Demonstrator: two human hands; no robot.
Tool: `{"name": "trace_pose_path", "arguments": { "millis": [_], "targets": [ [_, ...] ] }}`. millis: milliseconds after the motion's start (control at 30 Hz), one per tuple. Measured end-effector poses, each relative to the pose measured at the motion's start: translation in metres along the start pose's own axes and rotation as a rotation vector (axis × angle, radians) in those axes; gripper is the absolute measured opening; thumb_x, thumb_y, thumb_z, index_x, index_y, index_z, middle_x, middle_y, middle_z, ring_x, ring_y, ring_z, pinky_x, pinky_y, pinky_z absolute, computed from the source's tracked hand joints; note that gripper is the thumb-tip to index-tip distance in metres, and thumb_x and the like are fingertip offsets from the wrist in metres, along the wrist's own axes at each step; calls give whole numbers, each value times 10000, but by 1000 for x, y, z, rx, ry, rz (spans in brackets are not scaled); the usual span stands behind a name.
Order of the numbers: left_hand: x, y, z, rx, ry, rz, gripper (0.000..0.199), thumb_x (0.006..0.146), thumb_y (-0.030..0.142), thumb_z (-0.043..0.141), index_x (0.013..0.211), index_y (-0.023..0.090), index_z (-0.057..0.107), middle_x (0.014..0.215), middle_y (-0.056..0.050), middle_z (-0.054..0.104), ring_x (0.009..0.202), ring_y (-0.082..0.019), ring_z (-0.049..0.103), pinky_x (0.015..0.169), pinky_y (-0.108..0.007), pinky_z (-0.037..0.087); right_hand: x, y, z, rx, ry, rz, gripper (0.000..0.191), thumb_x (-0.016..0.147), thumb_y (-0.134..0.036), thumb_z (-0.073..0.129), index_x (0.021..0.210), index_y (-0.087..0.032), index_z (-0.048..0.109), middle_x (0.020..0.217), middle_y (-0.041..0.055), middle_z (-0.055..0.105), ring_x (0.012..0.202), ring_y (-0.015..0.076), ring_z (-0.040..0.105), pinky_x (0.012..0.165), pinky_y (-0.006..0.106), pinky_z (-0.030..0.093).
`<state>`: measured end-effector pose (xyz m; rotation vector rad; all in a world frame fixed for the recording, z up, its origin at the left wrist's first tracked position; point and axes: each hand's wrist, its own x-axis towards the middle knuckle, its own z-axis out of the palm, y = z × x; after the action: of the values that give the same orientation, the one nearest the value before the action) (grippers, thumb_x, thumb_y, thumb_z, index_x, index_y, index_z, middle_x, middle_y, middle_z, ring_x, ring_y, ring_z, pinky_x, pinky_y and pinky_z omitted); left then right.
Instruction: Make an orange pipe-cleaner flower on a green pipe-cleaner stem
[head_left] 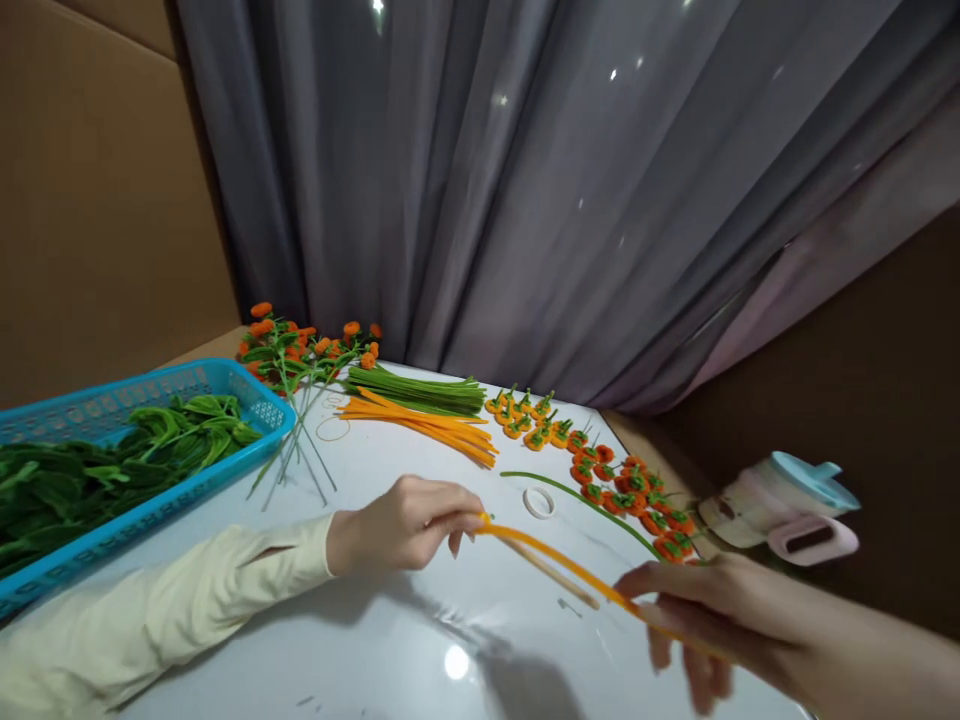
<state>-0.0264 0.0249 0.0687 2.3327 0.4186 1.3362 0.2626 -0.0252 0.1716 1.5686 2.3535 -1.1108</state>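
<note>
An orange pipe cleaner (559, 562) stretches between my two hands above the white table. My left hand (416, 522) pinches its far end, where a tiny bit of green shows. The fingers of my right hand (720, 615) are closed round its other part, and its tail runs under them. Just below the strip, a thin wooden stick (547, 572) lies at a slant. Beyond my hands are a single green pipe cleaner (581, 497) and a white tape ring (538, 503). Bundles of orange pipe cleaners (420, 428) and green pipe cleaners (416, 390) lie farther back.
A blue basket (259, 400) of green fuzzy leaves stands at left. Orange flowers on stems (300, 345) are piled behind it. Small yellow flower heads (532, 420) and orange flower heads (630, 490) line the right edge, near a lidded cup (750, 500). A grey curtain (487, 200) hangs behind.
</note>
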Motion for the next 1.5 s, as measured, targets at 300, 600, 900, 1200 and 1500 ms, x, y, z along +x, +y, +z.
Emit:
{"name": "trace_pose_path", "arguments": {
  "millis": [300, 600, 900, 1200, 1500],
  "targets": [
    [-42, -36, 37, 153, -134, 66, 294, 822, 1, 322, 1008, 124, 515, 700, -51, 647, 604, -117, 605, 595, -196, 494, 48, 38, 70, 53, 78, -174, 378, 968, -414, 306, 1066, -228, 620, 909, 57, 663, 796, 160, 616, 707, 240, 459],
    [-46, -44, 36, 170, -282, 129, 247, 863, 58, 332, 1033, 129, 496, 761, -82, 662, 644, -146, 626, 547, -220, 472, 105, 19, 82, 456, 12, -204, 484, 938, -494, 349, 838, -122, 642, 758, 71, 643, 691, 146, 582, 665, 262, 450],
    [-49, -51, 36, 156, -411, 192, 285, 867, 45, 267, 1078, 118, 443, 682, -70, 631, 602, -153, 583, 504, -229, 430, 136, 19, 96, 1227, -432, -157, 399, 768, -420, 671, 861, -34, 699, 826, 144, 687, 713, 161, 668, 686, 270, 516],
    [-50, -53, 33, 166, -493, 143, 259, 927, 108, 236, 1081, 131, 443, 744, -71, 651, 652, -145, 611, 530, -222, 430, 145, 31, 106, 1372, -527, -203, 296, 802, -305, 639, 882, -30, 712, 866, 159, 696, 725, 183, 685, 655, 265, 543],
    [-52, -55, 33, 174, -519, 153, 299, 881, 64, 278, 1133, 150, 414, 751, -59, 643, 638, -137, 594, 542, -202, 443, 144, 30, 106, 1325, -482, -203, 337, 788, -356, 658, 869, -34, 711, 779, 133, 688, 658, 173, 676, 640, 287, 548]
  ]
}}
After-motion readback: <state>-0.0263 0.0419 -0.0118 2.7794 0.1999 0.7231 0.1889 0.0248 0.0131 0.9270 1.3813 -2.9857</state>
